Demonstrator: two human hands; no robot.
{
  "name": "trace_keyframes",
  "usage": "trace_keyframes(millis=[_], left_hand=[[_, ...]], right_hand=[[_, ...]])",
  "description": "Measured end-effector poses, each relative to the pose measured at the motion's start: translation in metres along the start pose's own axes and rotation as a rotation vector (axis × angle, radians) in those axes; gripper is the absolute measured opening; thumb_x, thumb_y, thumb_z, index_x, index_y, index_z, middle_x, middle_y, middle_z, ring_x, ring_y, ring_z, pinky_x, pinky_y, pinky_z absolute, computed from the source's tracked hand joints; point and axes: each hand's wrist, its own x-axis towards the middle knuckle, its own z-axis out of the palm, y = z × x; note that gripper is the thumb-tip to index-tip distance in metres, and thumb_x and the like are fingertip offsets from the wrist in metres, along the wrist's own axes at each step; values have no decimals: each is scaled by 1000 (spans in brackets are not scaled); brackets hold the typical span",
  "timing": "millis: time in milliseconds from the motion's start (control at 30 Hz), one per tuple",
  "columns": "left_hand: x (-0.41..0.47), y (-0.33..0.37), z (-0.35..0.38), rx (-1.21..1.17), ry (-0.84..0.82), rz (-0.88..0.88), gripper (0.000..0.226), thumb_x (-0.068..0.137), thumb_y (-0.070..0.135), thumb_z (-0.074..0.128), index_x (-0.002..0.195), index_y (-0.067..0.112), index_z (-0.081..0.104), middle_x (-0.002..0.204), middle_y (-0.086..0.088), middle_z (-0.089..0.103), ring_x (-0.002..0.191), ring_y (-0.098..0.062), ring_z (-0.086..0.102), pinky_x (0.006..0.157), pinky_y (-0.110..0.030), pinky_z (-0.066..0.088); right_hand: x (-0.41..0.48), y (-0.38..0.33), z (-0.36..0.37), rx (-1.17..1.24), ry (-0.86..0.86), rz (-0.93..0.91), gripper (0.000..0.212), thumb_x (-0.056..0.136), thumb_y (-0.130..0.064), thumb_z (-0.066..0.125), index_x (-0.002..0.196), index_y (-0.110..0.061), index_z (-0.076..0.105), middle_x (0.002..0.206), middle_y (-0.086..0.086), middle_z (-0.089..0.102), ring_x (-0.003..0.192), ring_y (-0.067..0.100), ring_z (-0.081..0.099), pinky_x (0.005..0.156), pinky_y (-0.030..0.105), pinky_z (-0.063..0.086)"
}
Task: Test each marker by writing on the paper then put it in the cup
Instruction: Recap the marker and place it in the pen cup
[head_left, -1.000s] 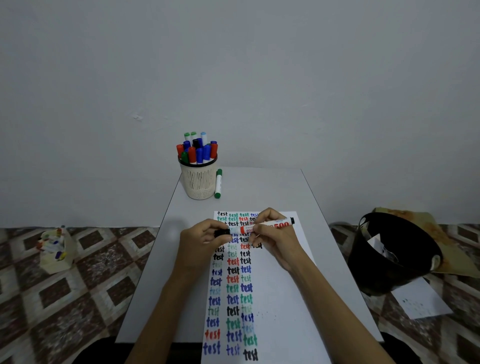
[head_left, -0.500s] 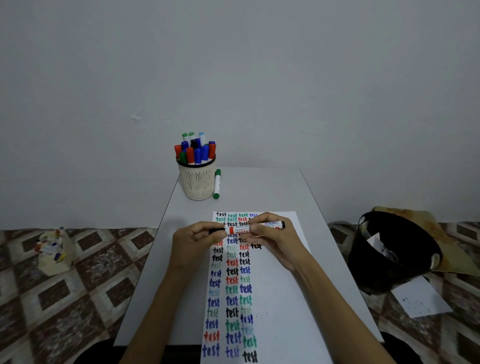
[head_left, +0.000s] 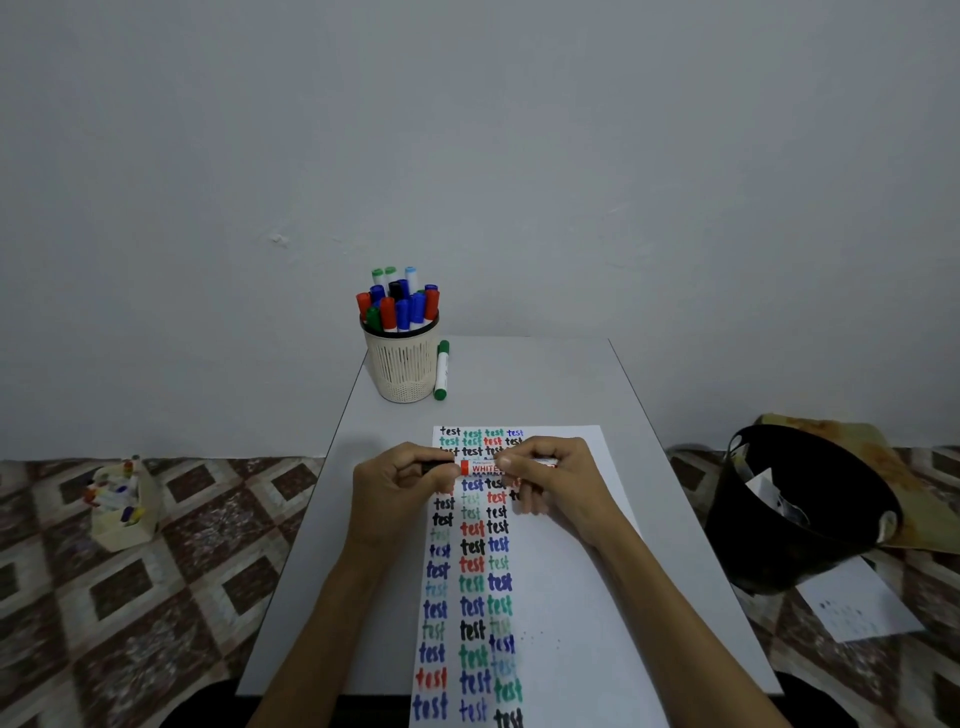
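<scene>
Both hands pinch one marker (head_left: 485, 467) that lies level just below the centre of the frame: the left hand (head_left: 400, 486) is closed on its black cap end, the right hand (head_left: 558, 486) on the barrel, with the white-and-red label showing between them. Whether the cap is fully seated I cannot tell, since the left fingers hide the join.

Risks, as I judge them: if the cap is only half on, it may pop off on the way to the cup (head_left: 401, 364), drying the tip or marking the table (head_left: 519, 384). That cup, up centre-left, is already crowded, so forcing another marker in could tip it or nudge the loose green marker (head_left: 441, 370) leaning beside it.

Both forearms come in from the bottom edge and converge over the paper (head_left: 561, 597), wrists low, knuckles up, thumbs facing inward toward the label
</scene>
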Motion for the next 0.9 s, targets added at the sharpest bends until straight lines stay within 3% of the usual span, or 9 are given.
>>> trace_keyframes(millis=[133,200,333,433,533,633,733,833,900], left_hand=[[4,-3,-1,54,23,57,13,73,3,74,84,10,73,75,-1,73,69,-18,70,63,-27,57],[5,-2,-2,38,40,30,13,74,3,74,85,9,72,78,-1,73,71,-17,70,63,-26,57],[6,-5,1,6,104,-25,14,74,3,73,88,6,71,81,-3,73,72,-17,70,63,-22,56],[5,-5,3,39,136,-12,14,75,2,73,88,6,72,83,-3,73,73,-13,70,64,-20,55],[4,-5,2,66,171,12,15,75,2,73,89,7,71,85,-2,73,75,-9,69,66,-22,56],[5,-8,2,144,173,11,27,77,4,71,102,14,66,93,6,70,80,-1,67,70,-14,54],[7,-16,4,258,117,-89,54,83,11,65,133,18,46,118,8,59,104,0,57,85,-10,44],[9,-25,7,557,-12,-97,58,89,34,51,142,17,33,142,1,43,130,-13,37,113,-38,25],[10,-27,8,759,-129,-40,57,92,42,39,142,15,32,148,0,34,137,-11,26,117,-39,5]], right_hand=[[0,-1,1,-5,-21,-6,10,81,-14,74,81,-5,73,63,16,65,40,20,55,37,22,36],[2,-2,4,-8,-8,-31,7,83,-7,71,84,1,72,68,17,67,49,20,60,43,25,47],[5,2,11,-20,43,-110,19,76,-13,80,90,-1,75,91,22,69,82,40,69,75,55,57],[10,-1,9,-540,118,-216,19,75,-27,81,91,-17,77,89,-2,74,77,13,70,69,39,59],[16,-15,14,-938,9,-309,24,78,-39,76,94,-22,73,92,-9,74,67,0,61,60,11,43],[29,-22,21,-1202,-94,-368,25,85,-38,68,104,-22,70,99,-6,71,78,6,59,76,19,41],[53,-29,21,-1429,-21,-375,19,90,-29,62,107,-23,67,107,-5,63,98,13,52,94,31,38],[85,-49,21,-1271,159,-359,15,90,-22,63,102,-14,67,100,1,64,89,15,54,79,27,43],[104,-69,26,-959,254,-401,18,90,-18,65,106,-10,62,90,4,65,76,16,57,67,30,47]])
